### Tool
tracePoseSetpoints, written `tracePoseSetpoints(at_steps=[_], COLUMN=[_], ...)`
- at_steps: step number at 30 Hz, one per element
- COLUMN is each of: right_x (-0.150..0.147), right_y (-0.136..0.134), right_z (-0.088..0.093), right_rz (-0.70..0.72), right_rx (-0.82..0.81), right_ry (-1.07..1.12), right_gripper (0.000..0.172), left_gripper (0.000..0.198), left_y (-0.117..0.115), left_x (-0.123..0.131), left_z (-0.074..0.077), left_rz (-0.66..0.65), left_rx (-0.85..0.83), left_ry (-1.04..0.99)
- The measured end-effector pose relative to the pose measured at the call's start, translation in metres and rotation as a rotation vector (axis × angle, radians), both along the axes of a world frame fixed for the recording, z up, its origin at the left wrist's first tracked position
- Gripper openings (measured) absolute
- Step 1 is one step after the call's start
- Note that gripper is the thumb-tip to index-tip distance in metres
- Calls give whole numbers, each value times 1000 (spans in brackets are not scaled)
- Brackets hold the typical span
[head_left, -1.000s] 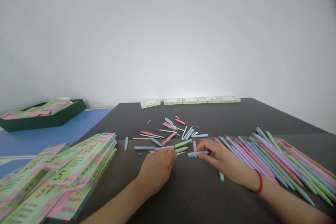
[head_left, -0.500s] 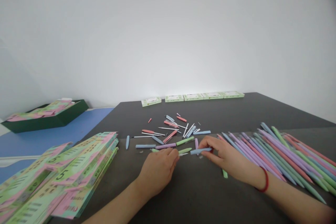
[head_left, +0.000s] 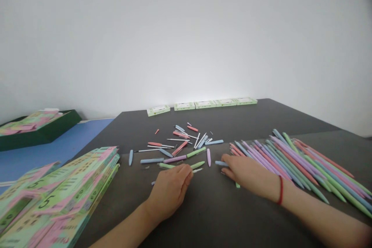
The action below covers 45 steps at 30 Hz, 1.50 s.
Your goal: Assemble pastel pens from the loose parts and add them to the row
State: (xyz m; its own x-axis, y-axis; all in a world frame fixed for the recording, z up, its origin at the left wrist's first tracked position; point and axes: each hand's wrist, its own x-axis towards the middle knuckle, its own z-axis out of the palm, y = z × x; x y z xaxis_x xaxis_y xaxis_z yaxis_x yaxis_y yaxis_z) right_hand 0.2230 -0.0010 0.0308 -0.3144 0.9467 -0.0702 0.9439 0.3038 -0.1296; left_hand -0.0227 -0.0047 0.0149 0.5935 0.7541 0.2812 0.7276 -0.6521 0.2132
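Observation:
My left hand (head_left: 170,190) rests knuckles-up on the dark table (head_left: 221,213), its fingers curled by a white refill (head_left: 197,170) and a green pen part (head_left: 197,165); what it holds is hidden. My right hand (head_left: 247,174), with a red band on the wrist, lies over a blue pen barrel (head_left: 221,163) whose end sticks out past the fingers. Loose pen parts (head_left: 180,145) in pink, blue, purple and green are scattered just beyond both hands.
A long row of pastel pens (head_left: 296,164) lies at the right. Stacked green and pink cards (head_left: 58,197) fill the near left. Several small green boxes (head_left: 203,104) line the far edge. A dark green tray (head_left: 37,128) sits on a blue surface at far left.
My right hand has lowered onto the table with the blue barrel, now mostly covered by the fingers. The view has shifted slightly to the right; my left hand has barely moved.

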Motion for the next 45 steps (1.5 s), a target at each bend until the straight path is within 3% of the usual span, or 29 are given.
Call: tracePoseSetpoints(at_steps=[4, 9, 11, 15, 18, 25, 29, 38, 45], right_x=[-12, -17, -22, -39, -49, -57, -58, -56, -55], right_y=[-1, 2, -1, -11, -18, -24, -24, -25, -27], right_z=[-9, 3, 7, 6, 3, 0, -4, -10, -8], right_rz=[-61, -2, 25, -3, -10, -19, -8, 29, 1], right_rx=[12, -29, -141, -492, -542, -456, -495, -399, -344], right_ry=[27, 257, 571, 1434, 1619, 1670, 1681, 1495, 1429], right_gripper=[2, 16, 21, 26, 25, 19, 20, 21, 20], left_gripper=[26, 23, 22, 25, 27, 32, 33, 30, 33], left_y=[-3, -5, -6, -8, -11, -18, -21, -24, -25], left_x=[2, 5, 6, 8, 12, 19, 20, 21, 23], left_z=[0, 1, 0, 1, 3, 8, 10, 9, 1], left_rz=[-23, -28, -21, 21, 51, 41, 39, 12, -36], left_rx=[8, -10, -32, -166, -294, -447, -475, -527, -672], left_ry=[15, 29, 17, -125, -267, -434, -459, -537, -705])
